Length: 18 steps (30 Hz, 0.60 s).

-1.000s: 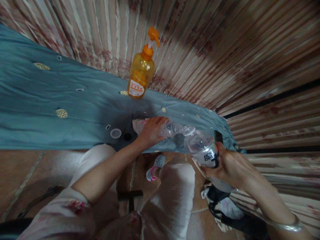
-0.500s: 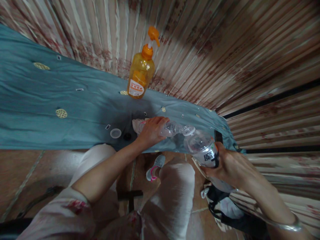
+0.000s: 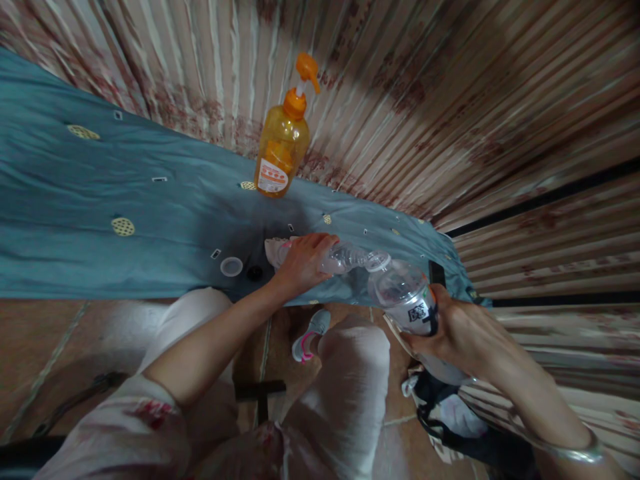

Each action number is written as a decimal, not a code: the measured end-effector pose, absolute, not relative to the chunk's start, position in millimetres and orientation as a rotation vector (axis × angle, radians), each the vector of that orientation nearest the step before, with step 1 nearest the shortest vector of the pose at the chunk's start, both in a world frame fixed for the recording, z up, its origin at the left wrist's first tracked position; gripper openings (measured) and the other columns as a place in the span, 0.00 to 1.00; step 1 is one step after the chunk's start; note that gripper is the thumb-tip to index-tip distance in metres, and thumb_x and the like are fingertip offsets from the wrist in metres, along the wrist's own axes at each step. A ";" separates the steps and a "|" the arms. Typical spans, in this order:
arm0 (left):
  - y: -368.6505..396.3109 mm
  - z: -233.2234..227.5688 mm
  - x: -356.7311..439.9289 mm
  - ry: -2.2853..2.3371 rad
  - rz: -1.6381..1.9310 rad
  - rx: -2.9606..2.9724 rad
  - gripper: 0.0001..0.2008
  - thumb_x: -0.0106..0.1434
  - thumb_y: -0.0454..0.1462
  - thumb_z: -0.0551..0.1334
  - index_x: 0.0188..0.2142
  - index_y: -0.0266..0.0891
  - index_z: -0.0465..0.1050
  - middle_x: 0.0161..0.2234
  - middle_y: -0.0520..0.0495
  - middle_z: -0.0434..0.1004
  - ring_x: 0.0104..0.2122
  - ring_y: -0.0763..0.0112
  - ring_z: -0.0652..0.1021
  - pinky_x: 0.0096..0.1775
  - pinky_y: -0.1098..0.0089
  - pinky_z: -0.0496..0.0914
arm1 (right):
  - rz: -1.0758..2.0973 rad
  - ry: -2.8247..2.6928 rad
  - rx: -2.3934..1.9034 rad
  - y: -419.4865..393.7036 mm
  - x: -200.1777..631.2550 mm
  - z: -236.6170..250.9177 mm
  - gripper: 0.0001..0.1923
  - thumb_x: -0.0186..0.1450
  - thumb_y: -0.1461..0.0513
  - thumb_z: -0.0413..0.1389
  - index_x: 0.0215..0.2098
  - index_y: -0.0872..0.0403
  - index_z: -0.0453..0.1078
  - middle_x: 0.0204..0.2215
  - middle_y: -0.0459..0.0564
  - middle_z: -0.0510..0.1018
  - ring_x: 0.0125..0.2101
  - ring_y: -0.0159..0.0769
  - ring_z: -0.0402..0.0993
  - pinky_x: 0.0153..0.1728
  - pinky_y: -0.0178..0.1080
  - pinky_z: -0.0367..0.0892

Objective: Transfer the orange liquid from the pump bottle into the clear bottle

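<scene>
Bottles meet mouth to mouth over the near edge of the counter (image 3: 75, 220). Our left hand (image 3: 300, 261) wraps the slim clear bottle (image 3: 345, 257), tipped on its side so its neck points into the wide-mouthed clear bottle (image 3: 400, 293) — our right hand (image 3: 460, 333) has its fingers closed round that one's labelled body, tilting its opening toward the first, likely for a transfer. A loose cap (image 3: 231, 267) lies on the blue cloth beside the left wrist; the orange pump bottle (image 3: 283, 143) stands upright behind, well apart.

no text readable; only a code square on the clear bottle's label (image 3: 419, 311)
</scene>
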<state>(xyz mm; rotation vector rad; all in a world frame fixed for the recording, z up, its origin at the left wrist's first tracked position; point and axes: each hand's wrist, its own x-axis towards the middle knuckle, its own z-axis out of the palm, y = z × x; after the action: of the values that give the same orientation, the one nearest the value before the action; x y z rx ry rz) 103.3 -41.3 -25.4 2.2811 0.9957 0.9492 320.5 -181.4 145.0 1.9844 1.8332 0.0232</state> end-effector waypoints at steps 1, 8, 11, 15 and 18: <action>-41.2 -25.9 103.4 0.998 0.956 2.281 0.31 0.55 0.35 0.71 0.57 0.40 0.68 0.55 0.39 0.76 0.55 0.51 0.76 0.56 0.53 0.70 | 0.020 1.829 1.983 -181.5 320.8 144.9 0.25 0.58 0.48 0.57 0.46 0.56 0.65 0.22 0.52 0.80 0.26 0.51 0.81 0.23 0.39 0.59; -40.4 -28.7 103.3 0.981 0.974 2.289 0.32 0.54 0.35 0.72 0.58 0.40 0.67 0.55 0.39 0.76 0.55 0.50 0.76 0.56 0.52 0.71 | 0.014 1.781 1.974 -181.2 320.3 144.6 0.25 0.59 0.47 0.56 0.46 0.56 0.64 0.22 0.54 0.80 0.28 0.54 0.82 0.23 0.39 0.58; -40.6 -28.5 103.3 0.990 0.973 2.293 0.32 0.54 0.35 0.72 0.58 0.40 0.67 0.55 0.39 0.76 0.55 0.51 0.76 0.56 0.53 0.71 | 0.023 1.788 1.978 -180.7 319.3 145.1 0.24 0.59 0.48 0.56 0.45 0.56 0.64 0.22 0.54 0.80 0.28 0.53 0.82 0.23 0.39 0.59; -40.7 -27.1 103.5 0.997 0.963 2.293 0.31 0.54 0.36 0.72 0.57 0.40 0.67 0.54 0.39 0.76 0.55 0.51 0.77 0.55 0.54 0.71 | 0.025 1.800 1.970 -180.7 320.5 144.9 0.25 0.58 0.48 0.57 0.46 0.56 0.64 0.21 0.52 0.80 0.26 0.52 0.82 0.23 0.39 0.59; -40.6 -26.4 103.2 0.988 0.959 2.293 0.31 0.54 0.36 0.72 0.57 0.40 0.67 0.55 0.39 0.76 0.55 0.51 0.76 0.55 0.54 0.70 | 0.040 1.824 1.972 -181.2 322.5 144.0 0.24 0.58 0.48 0.57 0.45 0.55 0.65 0.21 0.51 0.79 0.26 0.51 0.81 0.22 0.39 0.59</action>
<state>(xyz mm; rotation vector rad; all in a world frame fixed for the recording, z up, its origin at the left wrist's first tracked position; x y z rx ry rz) 103.2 -40.6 -26.4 2.2932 0.9881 0.9592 322.5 -181.2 144.0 1.9724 1.8239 0.0404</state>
